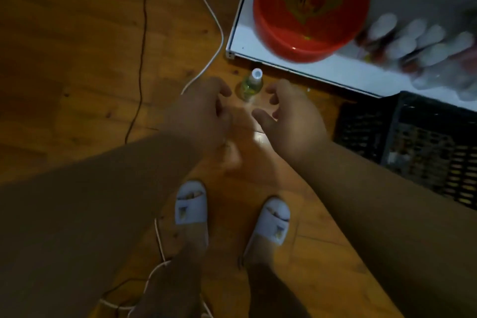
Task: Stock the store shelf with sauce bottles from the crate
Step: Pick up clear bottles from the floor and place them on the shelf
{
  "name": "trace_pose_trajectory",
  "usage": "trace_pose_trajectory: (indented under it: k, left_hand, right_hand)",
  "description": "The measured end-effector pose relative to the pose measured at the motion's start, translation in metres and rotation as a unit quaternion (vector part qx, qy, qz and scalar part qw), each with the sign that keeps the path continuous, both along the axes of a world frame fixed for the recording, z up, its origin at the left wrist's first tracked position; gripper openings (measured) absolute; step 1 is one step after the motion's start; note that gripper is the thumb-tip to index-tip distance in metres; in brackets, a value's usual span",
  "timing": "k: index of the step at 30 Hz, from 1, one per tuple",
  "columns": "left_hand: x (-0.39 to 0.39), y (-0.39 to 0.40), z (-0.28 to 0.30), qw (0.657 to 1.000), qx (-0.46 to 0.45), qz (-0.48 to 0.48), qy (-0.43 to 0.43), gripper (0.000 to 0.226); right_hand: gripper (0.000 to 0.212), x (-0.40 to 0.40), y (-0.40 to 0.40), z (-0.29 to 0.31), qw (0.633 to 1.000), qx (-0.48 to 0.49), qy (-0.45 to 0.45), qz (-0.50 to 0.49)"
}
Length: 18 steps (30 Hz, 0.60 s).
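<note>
Forearms fill the lower frame, nearest our camera, both reaching toward mid-frame. Our left hand (pixel 204 108) hangs with fingers loosely curled, gripping nothing. Our right hand (pixel 289 116) is spread, thumb and fingers apart, also gripping nothing. Between and just beyond the two hands we note one small bottle (pixel 251 85) with a white cap and yellowish-green contents, standing on the floor (pixel 77 59), touched by neither hand.

Containers: black lattice crate (pixel 413 142) at right edge of frame; its contents are too dark and blurred for us to identify. On the white shelf (pixel 296 64), upper right, we see a red round basin (pixel 309 8) with a gold heart motif on its inside; at right of it stands a cluster of white-capped bottles (pixel 418 41), blurred.

Surface: wooden plank flooring, warm brown, dim lighting. White cable (pixel 211 20) runs from the top of frame down to the left hand; thin black cable (pixel 142 46) lies to its left. White slippers (pixel 191 204) on both feet at lower centre.

Edges: shelf corner sits just above the small bottle; crate is near the right wrist. Left half of the frame is open floor.
</note>
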<state>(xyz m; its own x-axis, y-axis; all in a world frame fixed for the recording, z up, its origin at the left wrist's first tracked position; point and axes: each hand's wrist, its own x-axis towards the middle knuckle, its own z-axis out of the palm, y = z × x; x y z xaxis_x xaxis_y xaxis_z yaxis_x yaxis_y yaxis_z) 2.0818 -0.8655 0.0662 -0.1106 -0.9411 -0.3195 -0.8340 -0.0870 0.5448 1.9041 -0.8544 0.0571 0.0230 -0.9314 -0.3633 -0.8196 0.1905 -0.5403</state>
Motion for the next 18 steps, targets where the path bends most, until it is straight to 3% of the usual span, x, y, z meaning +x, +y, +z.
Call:
trace_pose_trajectory:
  k: [8,11,15,18]
  left_hand:
    - [0.001,0.003,-0.119,0.997,0.071,0.005,0.014,0.02]
    - [0.004,0.001,-0.138,0.998,0.063,0.003,-0.002,0.014]
    - [0.005,0.0,-0.149,0.998,0.039,-0.035,-0.037,0.022]
    - [0.005,0.004,-0.155,0.989,0.063,-0.065,-0.116,0.037]
  right_hand:
    - [0.053,-0.003,-0.082,-0.127,0.994,0.046,0.093,0.036]
    - [0.038,0.003,-0.103,-0.163,0.993,0.069,0.082,0.05]
    - [0.019,0.008,-0.094,-0.174,0.993,0.046,0.085,0.063]
    - [0.019,0.011,-0.084,-0.174,0.991,0.011,0.103,0.09]
